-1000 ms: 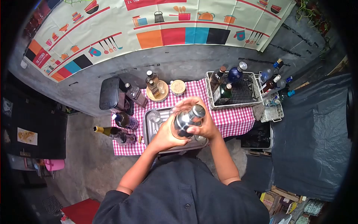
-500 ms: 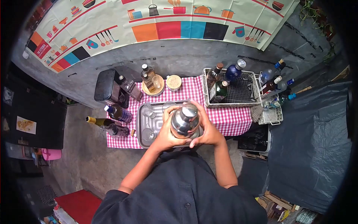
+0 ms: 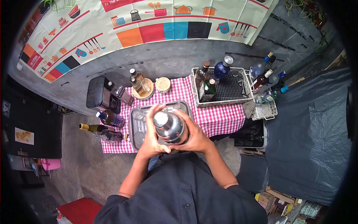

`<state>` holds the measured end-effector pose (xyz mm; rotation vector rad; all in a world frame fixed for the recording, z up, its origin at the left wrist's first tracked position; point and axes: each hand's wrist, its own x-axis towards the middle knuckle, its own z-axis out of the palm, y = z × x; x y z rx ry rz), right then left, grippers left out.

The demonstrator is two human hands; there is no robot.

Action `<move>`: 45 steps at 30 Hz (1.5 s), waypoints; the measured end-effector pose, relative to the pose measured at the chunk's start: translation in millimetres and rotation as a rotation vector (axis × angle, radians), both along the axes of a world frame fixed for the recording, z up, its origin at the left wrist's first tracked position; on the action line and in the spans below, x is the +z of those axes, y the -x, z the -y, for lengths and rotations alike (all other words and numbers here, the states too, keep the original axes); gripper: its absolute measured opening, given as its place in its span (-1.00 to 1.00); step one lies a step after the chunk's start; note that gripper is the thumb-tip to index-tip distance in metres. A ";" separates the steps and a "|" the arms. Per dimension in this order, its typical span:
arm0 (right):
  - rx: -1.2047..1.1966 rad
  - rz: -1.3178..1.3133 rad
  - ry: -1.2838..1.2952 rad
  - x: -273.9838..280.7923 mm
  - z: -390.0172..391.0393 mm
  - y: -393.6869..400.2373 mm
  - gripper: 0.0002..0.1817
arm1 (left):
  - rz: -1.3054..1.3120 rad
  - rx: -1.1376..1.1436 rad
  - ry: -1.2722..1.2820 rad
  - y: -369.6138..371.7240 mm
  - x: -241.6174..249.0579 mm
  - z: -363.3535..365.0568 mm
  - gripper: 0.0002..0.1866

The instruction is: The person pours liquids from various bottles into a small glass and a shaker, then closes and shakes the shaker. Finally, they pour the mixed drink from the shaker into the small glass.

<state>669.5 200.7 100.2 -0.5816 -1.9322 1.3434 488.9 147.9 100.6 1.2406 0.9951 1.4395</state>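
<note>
1. Swung leftward since the earlier frame, a metal shaker [image 3: 174, 130] leans its bright top toward the upper left, where half a second ago it tipped slightly right; both hands carry it through the swing, so the vessel appears to be in active handling.
2. At far left, a yellow-topped bottle [image 3: 90, 128] sits at the edge of the counter [image 3: 225, 116]; it shows farther left than before, apparently because the camera has turned.
3. Two clear glasses, one upper [image 3: 139, 114], one lower [image 3: 139, 137], occupy the left side of the tray [image 3: 131, 130], beneath the shaker.
4. Curled around the shaker's left side, the left hand [image 3: 150, 138] holds it, fingers reaching up beside the top.
5. Opposite, the right hand [image 3: 197, 137] wraps the body's right side in a full grasp.
6. At right, a wire basket [image 3: 223, 104] holds a round blue bottle [image 3: 221, 71] among others.
</note>
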 end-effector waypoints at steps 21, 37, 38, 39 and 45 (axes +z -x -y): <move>-0.336 0.002 -0.337 10.2 24.0 29.6 0.08 | -0.074 0.116 -0.248 -2.6 51.6 -9.0 -0.43; -0.246 -0.033 -0.090 1.9 16.2 32.3 -0.04 | -0.118 -0.127 -0.163 16.0 47.7 -26.0 -0.45; -0.223 -0.034 -0.059 2.4 11.6 30.8 -0.03 | -0.207 -0.145 -0.145 18.4 46.7 -26.3 -0.35; -0.199 -0.036 -0.031 2.2 7.6 29.7 -0.01 | -0.208 -0.141 -0.148 15.9 46.8 -25.0 -0.35; -0.429 -0.038 -0.249 -13.2 -5.7 34.1 -0.05 | -0.253 0.364 -0.030 -21.2 31.3 -11.5 -0.03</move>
